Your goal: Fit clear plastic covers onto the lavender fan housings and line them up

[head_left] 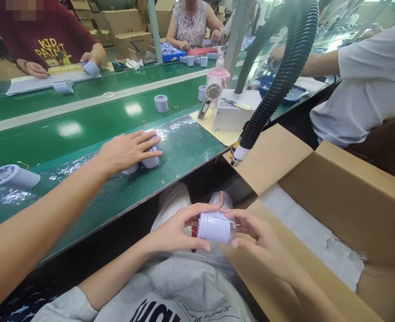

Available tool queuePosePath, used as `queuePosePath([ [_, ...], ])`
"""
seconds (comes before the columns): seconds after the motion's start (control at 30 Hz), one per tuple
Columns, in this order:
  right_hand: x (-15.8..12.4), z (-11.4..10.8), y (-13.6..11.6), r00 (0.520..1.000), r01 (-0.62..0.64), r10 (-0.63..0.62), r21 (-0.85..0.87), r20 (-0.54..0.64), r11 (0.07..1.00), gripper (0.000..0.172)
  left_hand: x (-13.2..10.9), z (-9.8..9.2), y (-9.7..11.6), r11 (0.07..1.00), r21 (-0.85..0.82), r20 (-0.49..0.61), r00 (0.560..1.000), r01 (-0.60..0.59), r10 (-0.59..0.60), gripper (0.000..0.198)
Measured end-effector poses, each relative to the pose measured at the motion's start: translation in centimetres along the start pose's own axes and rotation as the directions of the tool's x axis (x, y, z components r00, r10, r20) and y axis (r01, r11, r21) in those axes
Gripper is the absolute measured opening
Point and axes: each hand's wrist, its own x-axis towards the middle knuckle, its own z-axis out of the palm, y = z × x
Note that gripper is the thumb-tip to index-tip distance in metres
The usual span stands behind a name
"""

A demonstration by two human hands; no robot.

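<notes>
My left hand point(187, 228) and my right hand point(256, 235) hold a pale lavender cylindrical fan housing point(215, 227) over my lap, one at each end. Red, yellow and dark wires stick up from its top, and clear plastic shows around its right end. Fingers of both hands curl round it, partly out of sight behind. On the green table, a co-worker's hand point(127, 152) reaches in from the left and rests over several similar housings point(150, 160), hiding part of them.
An open cardboard box point(345, 192) with white sheeting inside stands at my right. A ribbed black hose point(278, 85) hangs above it. A handheld fan point(213, 89) sits by a white box point(234, 112). Another housing point(16, 175) lies at left. Co-workers sit across the table and at right.
</notes>
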Motion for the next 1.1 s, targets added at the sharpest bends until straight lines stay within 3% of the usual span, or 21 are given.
queuePosePath([
  [0.33,0.0,0.4,0.1,0.990,-0.137,0.140,0.303,0.012,0.943,0.034,0.1,0.0,-0.4,0.996,0.059,0.034,0.998,-0.061,0.059,0.070],
  [0.57,0.1,0.8,-0.1,0.974,-0.222,0.217,0.411,0.058,0.884,0.038,0.3,0.0,-0.7,0.996,0.075,0.056,0.997,-0.057,0.053,0.073],
  [0.83,0.7,1.6,0.2,0.930,-0.356,0.355,0.460,0.091,0.813,0.057,0.4,-0.1,-0.7,0.992,0.089,0.068,0.994,-0.086,0.080,0.073],
  [1.1,0.7,2.3,0.6,0.887,-0.431,0.451,0.539,0.102,0.724,0.062,0.6,-0.1,-1.1,0.975,0.104,0.069,0.979,-0.196,0.190,0.072],
])
